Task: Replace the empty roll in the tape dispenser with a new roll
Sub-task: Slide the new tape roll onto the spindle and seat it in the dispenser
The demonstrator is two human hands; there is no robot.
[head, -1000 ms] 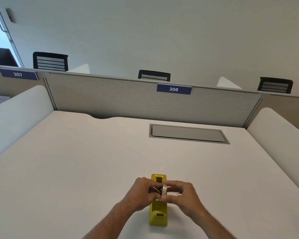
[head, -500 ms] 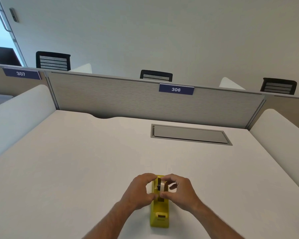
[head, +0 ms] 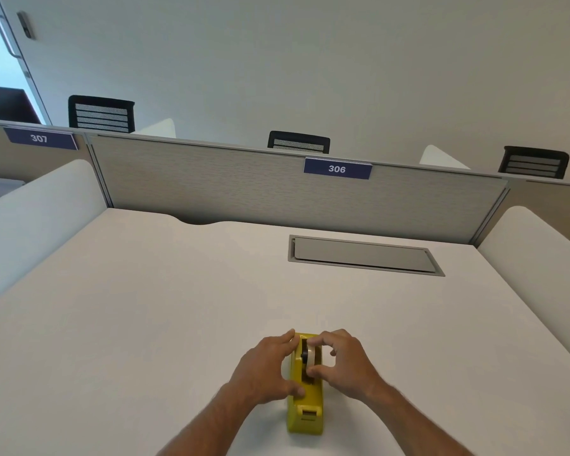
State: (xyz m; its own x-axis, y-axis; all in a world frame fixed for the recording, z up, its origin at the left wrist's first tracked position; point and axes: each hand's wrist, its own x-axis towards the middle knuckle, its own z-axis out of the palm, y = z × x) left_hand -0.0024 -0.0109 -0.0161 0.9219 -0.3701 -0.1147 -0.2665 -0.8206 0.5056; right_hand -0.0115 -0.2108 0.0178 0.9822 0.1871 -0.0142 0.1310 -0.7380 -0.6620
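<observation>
A yellow tape dispenser [head: 305,411] stands on the white desk [head: 145,324], its cutter end toward me. A whitish tape roll [head: 310,355] on a dark hub sits upright in the dispenser's slot. My left hand [head: 264,370] grips the dispenser's left side, thumb near the body, fingers over the far end. My right hand [head: 343,363] pinches the roll between thumb and fingers from the right. Most of the roll's lower part is hidden inside the dispenser.
A grey flip-lid cable hatch [head: 364,255] is set into the desk at the back right. A grey partition [head: 277,192] with a "306" label closes the far edge; white side dividers [head: 30,218] flank both sides. Chair backs show beyond.
The roll, held above the dispenser a second ago, has gone down into the slot. My left hand has shifted from the roll to the dispenser's side.
</observation>
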